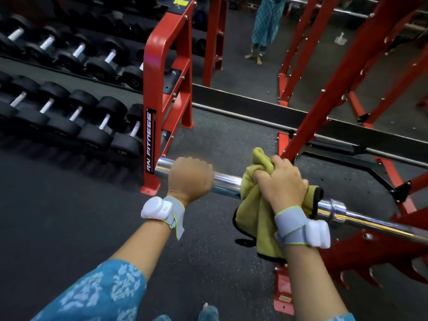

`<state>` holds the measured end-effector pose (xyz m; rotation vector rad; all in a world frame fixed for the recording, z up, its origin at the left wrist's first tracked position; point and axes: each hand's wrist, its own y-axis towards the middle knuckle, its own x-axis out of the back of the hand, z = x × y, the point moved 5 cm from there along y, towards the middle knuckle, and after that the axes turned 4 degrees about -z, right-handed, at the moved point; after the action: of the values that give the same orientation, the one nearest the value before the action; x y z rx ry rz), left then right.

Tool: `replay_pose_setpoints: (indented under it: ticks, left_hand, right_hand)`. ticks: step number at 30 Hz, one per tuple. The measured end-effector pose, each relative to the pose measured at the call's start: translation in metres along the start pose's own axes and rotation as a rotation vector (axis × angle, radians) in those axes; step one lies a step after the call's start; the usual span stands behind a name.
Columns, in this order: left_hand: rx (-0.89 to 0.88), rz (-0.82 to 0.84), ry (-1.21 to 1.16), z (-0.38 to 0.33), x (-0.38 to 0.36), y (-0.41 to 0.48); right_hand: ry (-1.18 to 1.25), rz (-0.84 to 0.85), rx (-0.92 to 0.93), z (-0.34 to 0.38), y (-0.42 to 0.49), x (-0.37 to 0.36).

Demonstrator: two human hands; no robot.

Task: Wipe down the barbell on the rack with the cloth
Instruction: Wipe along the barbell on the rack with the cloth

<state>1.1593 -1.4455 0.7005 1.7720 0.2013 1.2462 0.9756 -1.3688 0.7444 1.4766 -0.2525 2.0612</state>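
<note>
Barbell (228, 181) x1, cloth (257, 218) x1, L hand (190, 176), R hand (281, 181)

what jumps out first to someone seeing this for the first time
The shiny chrome barbell crossing the lower middle, with the left hand gripping its sleeve near the end and the right hand clutching a crumpled yellow-green cloth around it. Behind them, bright red steel rack frames stand at centre and right, and rows of black round-headed dumbbells fill the upper left.
</note>
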Motion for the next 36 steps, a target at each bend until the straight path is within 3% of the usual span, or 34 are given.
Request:
replay_pose_setpoints:
  ticks: [4,9,13,17,21,26,30,33,36]
  left_hand:
    - [-0.037,-0.082,-0.008,0.000,-0.001,-0.002]
    - [-0.045,-0.119,-0.036,0.001,-0.003,-0.007]
    - [-0.051,-0.129,-0.036,0.000,-0.001,-0.004]
    - [-0.049,-0.117,-0.038,0.001,-0.001,-0.004]
    - [-0.046,-0.107,-0.026,0.000,0.000,-0.003]
    - [-0.052,-0.095,-0.027,0.000,0.000,-0.002]
    - [-0.040,-0.072,-0.027,0.000,0.001,-0.002]
    - [-0.021,-0.030,-0.043,0.001,0.000,0.000]
    - [-0.020,-0.004,-0.052,-0.001,0.001,-0.001]
  right_hand:
    - [-0.032,0.100,0.112,0.029,0.004,-0.013]
    - [0.048,-0.048,0.376,0.029,-0.024,-0.007]
    - [0.056,-0.122,0.167,-0.002,-0.018,0.005]
    - [0.028,0.056,-0.065,0.009,0.004,-0.001]
    - [-0.043,0.112,0.074,0.038,0.005,-0.015]
    - [0.026,-0.125,0.387,0.040,-0.031,-0.011]
    - [0.053,-0.203,0.235,0.015,-0.028,-0.001]
    - [-0.004,-0.069,0.025,0.022,-0.010,-0.006]
    - [-0.029,0.051,0.056,0.043,-0.001,-0.016]
